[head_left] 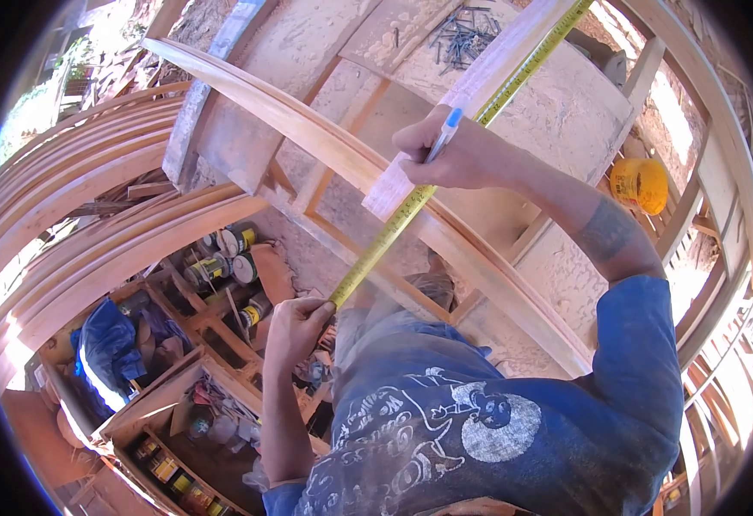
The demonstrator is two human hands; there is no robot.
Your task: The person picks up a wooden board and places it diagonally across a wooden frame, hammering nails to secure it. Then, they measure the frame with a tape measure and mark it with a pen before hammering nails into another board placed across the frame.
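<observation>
A yellow tape measure (382, 245) runs diagonally, its blade stretched beside a pale wooden board (484, 77). My left hand (297, 325) is closed, thumb and finger pinching the blade near its lower end. Over the board's near end, my right hand (458, 155) is closed around a blue-and-white pen (445, 133), with the blade passing right under it. The pale board lies across a long, light wooden strip (308, 129) that slants over the workbench. The tape's far end runs out of view at the top.
Several loose nails (461, 39) lie on the dusty workbench (557, 129). A yellow container (639, 185) stands at the right. Long wooden mouldings (92, 163) are stacked at the left. Below them, wooden boxes (161, 404) hold cans, a blue cloth (110, 344) and jars.
</observation>
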